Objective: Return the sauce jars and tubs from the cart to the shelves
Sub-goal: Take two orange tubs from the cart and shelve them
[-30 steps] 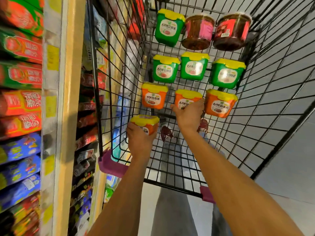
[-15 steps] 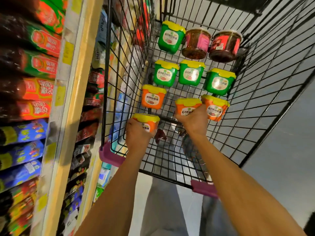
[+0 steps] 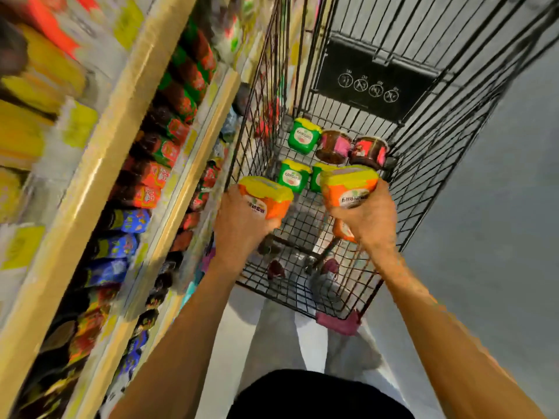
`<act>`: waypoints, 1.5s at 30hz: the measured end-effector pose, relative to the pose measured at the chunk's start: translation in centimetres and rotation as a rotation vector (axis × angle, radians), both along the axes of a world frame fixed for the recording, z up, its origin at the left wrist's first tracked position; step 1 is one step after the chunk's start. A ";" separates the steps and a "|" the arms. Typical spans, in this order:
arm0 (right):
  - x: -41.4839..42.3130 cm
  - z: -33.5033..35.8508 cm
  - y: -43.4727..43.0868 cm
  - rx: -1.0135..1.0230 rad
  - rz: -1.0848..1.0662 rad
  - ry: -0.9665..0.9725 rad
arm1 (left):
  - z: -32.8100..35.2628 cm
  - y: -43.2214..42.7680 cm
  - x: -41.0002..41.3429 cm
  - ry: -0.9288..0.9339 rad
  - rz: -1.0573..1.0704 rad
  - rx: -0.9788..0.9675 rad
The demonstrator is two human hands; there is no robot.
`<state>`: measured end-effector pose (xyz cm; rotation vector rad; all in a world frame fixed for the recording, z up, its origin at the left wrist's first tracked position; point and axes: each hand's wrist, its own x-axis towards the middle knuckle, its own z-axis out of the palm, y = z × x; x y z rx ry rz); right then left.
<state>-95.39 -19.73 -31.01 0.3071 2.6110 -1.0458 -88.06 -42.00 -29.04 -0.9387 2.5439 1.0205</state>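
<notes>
Both tubs are up and out of their rows now, where a second ago they were only just being gripped down on the cart floor, and the view has swung to take in more of the shelving. From the head camera, the left hand (image 3: pixel 239 225) is wrapped closed around an orange tub with a yellow lid (image 3: pixel 266 196), held above the near end of the cart (image 3: pixel 423 182), close to its shelf-side wall. The right hand (image 3: pixel 367 219) is clenched on a second orange tub (image 3: pixel 348 186), lifted over the middle of the basket. Down below, three green tubs (image 3: pixel 292 175) and two dark sauce jars (image 3: pixel 334 146) wait at the far end, with a sliver of another orange tub (image 3: pixel 343 229) peeking under the right wrist. The smart play, I'd say, is to keep both tubs level, clear the wire rim, and swing left toward the shelves (image 3: pixel 193 164), one hand at a time. Hard to read: the shelves are smeared with motion blur, so no matching slot is visible, one green tub is mostly hidden behind the right-hand tub, and the labels are illegible.
</notes>
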 end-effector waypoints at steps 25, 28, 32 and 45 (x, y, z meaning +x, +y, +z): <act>2.8 25.4 -4.4 -0.621 0.890 0.346 | 24.7 7.5 17.2 0.704 0.957 -0.334; 6.2 26.8 -6.3 -0.651 1.003 0.387 | 25.6 8.9 21.7 0.714 1.095 -0.427; 11.9 28.3 -8.2 -0.668 1.140 0.508 | 26.7 10.1 28.3 0.739 1.253 -0.530; 37.6 33.8 -10.1 -0.886 1.449 0.340 | 29.3 17.8 55.2 0.730 1.659 -0.745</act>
